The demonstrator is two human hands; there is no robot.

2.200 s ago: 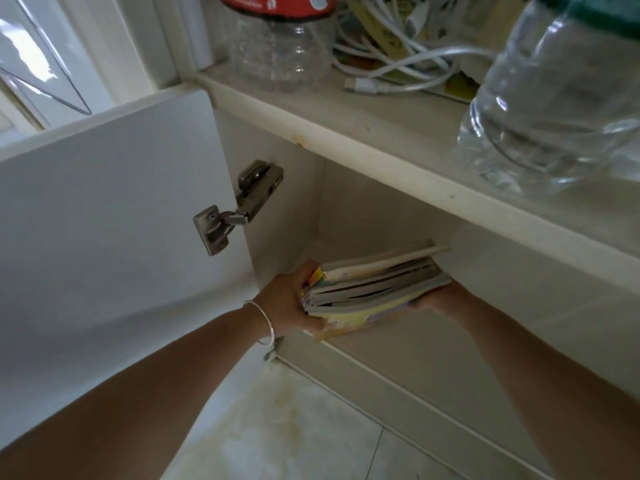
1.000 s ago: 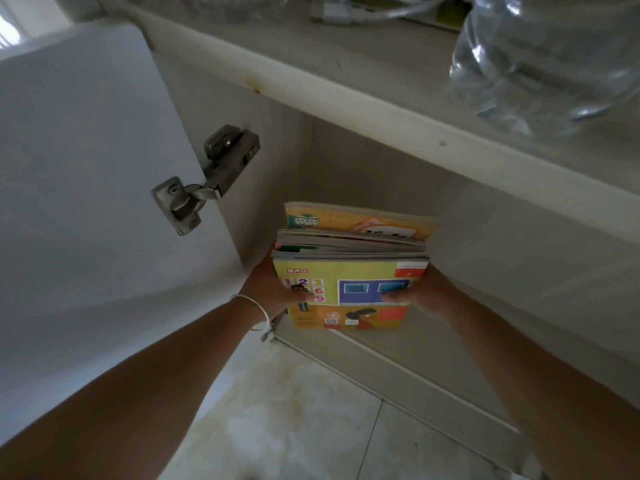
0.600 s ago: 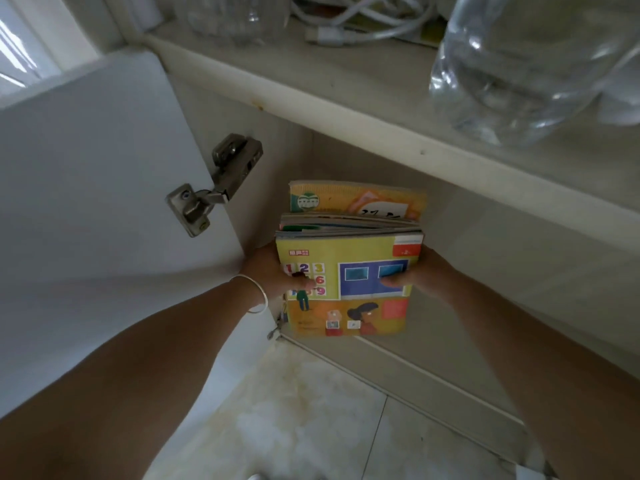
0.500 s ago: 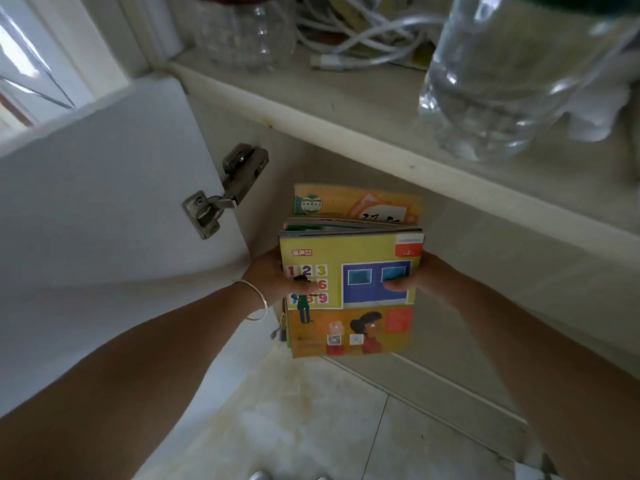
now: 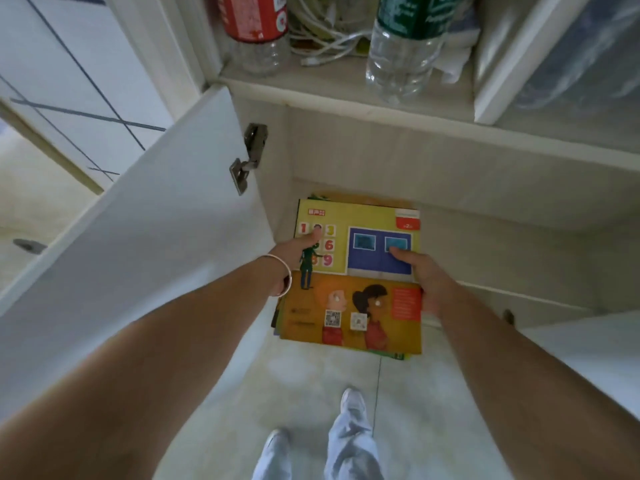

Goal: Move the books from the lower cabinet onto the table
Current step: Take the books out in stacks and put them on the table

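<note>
Pale tiled floor below; white cabinet door swung wide to the left, lower cabinet open ahead. On the shelf above: a red-labelled bottle, a green-labelled bottle, a tangle of white cables.

The books are now out past the cabinet's front edge and over the floor, cover flat and facing up; a second ago they were tilted at the cabinet mouth. Left hand grips the left edge, thumb on the cover. Right hand grips the right edge, thumb on top, the other fingers hidden underneath.

Judgement: extraction done. Carry to the bench remains; no bench in view.
</note>
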